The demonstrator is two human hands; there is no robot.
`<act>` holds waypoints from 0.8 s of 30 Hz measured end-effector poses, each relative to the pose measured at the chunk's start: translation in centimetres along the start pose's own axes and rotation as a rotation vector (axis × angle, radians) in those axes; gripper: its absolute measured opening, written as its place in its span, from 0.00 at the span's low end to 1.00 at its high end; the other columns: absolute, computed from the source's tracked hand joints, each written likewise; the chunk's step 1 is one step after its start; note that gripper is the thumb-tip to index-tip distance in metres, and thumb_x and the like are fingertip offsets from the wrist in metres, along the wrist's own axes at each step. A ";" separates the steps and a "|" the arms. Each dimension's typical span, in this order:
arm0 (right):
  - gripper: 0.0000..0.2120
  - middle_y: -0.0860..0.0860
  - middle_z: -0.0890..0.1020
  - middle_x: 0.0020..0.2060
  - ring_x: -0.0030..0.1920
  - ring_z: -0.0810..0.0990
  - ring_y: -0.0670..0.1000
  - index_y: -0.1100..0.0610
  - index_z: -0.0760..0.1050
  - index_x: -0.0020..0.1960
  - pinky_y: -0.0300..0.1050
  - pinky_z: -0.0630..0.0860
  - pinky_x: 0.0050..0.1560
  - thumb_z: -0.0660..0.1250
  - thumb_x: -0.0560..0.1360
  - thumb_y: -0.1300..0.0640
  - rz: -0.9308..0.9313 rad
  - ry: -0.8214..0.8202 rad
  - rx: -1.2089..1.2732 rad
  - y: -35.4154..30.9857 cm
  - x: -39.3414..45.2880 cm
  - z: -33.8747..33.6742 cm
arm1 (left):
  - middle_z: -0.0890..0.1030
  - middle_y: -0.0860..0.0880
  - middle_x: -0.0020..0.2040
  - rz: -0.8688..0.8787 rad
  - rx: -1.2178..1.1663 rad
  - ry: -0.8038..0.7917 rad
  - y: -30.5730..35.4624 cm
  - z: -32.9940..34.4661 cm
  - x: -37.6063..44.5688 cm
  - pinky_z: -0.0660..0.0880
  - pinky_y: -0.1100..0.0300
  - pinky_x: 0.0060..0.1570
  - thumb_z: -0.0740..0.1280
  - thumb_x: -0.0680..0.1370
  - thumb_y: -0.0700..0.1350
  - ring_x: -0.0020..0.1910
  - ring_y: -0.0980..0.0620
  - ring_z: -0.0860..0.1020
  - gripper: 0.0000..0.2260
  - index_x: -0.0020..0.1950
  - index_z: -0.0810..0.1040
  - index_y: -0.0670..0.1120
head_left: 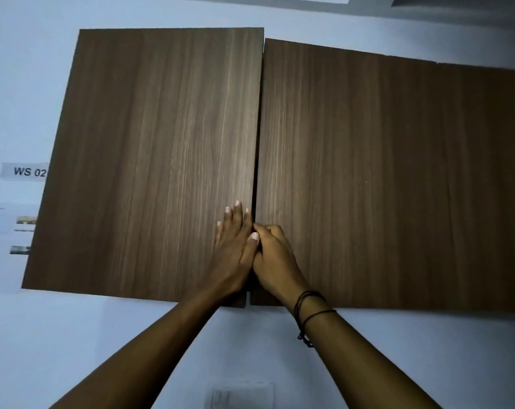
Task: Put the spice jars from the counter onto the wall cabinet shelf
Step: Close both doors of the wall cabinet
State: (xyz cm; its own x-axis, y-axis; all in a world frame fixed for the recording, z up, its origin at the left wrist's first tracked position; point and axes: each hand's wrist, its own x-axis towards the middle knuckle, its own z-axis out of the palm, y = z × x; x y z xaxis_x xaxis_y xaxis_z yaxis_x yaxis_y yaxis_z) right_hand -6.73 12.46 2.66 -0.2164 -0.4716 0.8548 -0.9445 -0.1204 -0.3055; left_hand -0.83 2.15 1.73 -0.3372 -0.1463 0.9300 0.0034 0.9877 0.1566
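At the door seam [254, 172], left hand [235, 246] flat, right hand [275, 255] curled

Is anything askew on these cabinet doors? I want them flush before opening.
Yes: the left door stands higher along its top than the right door, so their tops don't line up. No damage shows.

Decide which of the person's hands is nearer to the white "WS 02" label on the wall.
Left. The left hand lies flat on the left brown wooden cabinet door, on the side of the white "WS 02" label. The right hand is farther away, at the doors' seam.
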 end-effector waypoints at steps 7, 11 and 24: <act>0.15 0.49 0.69 0.58 0.55 0.74 0.49 0.51 0.69 0.66 0.46 0.75 0.57 0.55 0.81 0.53 0.014 -0.033 -0.140 1.6 0.2 0.8 | 0.36 0.52 0.79 0.040 0.073 -0.033 -1.3 0.9 0.8 0.26 0.66 0.70 0.46 0.81 0.52 0.75 0.58 0.29 0.28 0.79 0.44 0.48; 0.14 0.49 0.68 0.59 0.56 0.73 0.50 0.52 0.68 0.66 0.46 0.74 0.56 0.54 0.81 0.56 0.013 -0.060 -0.218 2.2 0.2 1.2 | 0.36 0.50 0.78 0.050 0.146 -0.078 -1.9 1.3 1.1 0.25 0.65 0.69 0.46 0.80 0.52 0.76 0.53 0.31 0.28 0.78 0.41 0.48; 0.21 0.53 0.66 0.68 0.67 0.68 0.56 0.58 0.67 0.70 0.51 0.73 0.64 0.58 0.77 0.64 -0.111 -0.096 -0.402 3.4 -0.4 1.2 | 0.33 0.45 0.78 0.080 0.362 -0.150 -3.7 2.3 1.7 0.30 0.53 0.73 0.43 0.80 0.57 0.76 0.47 0.30 0.30 0.77 0.37 0.46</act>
State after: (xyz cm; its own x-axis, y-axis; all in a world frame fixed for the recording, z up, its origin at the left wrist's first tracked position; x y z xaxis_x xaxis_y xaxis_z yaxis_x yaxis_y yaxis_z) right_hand -9.52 11.19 0.79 -0.1022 -0.5566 0.8245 -0.9861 0.1660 -0.0102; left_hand -3.59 -1.59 2.02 -0.4834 -0.0850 0.8713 -0.2877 0.9554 -0.0664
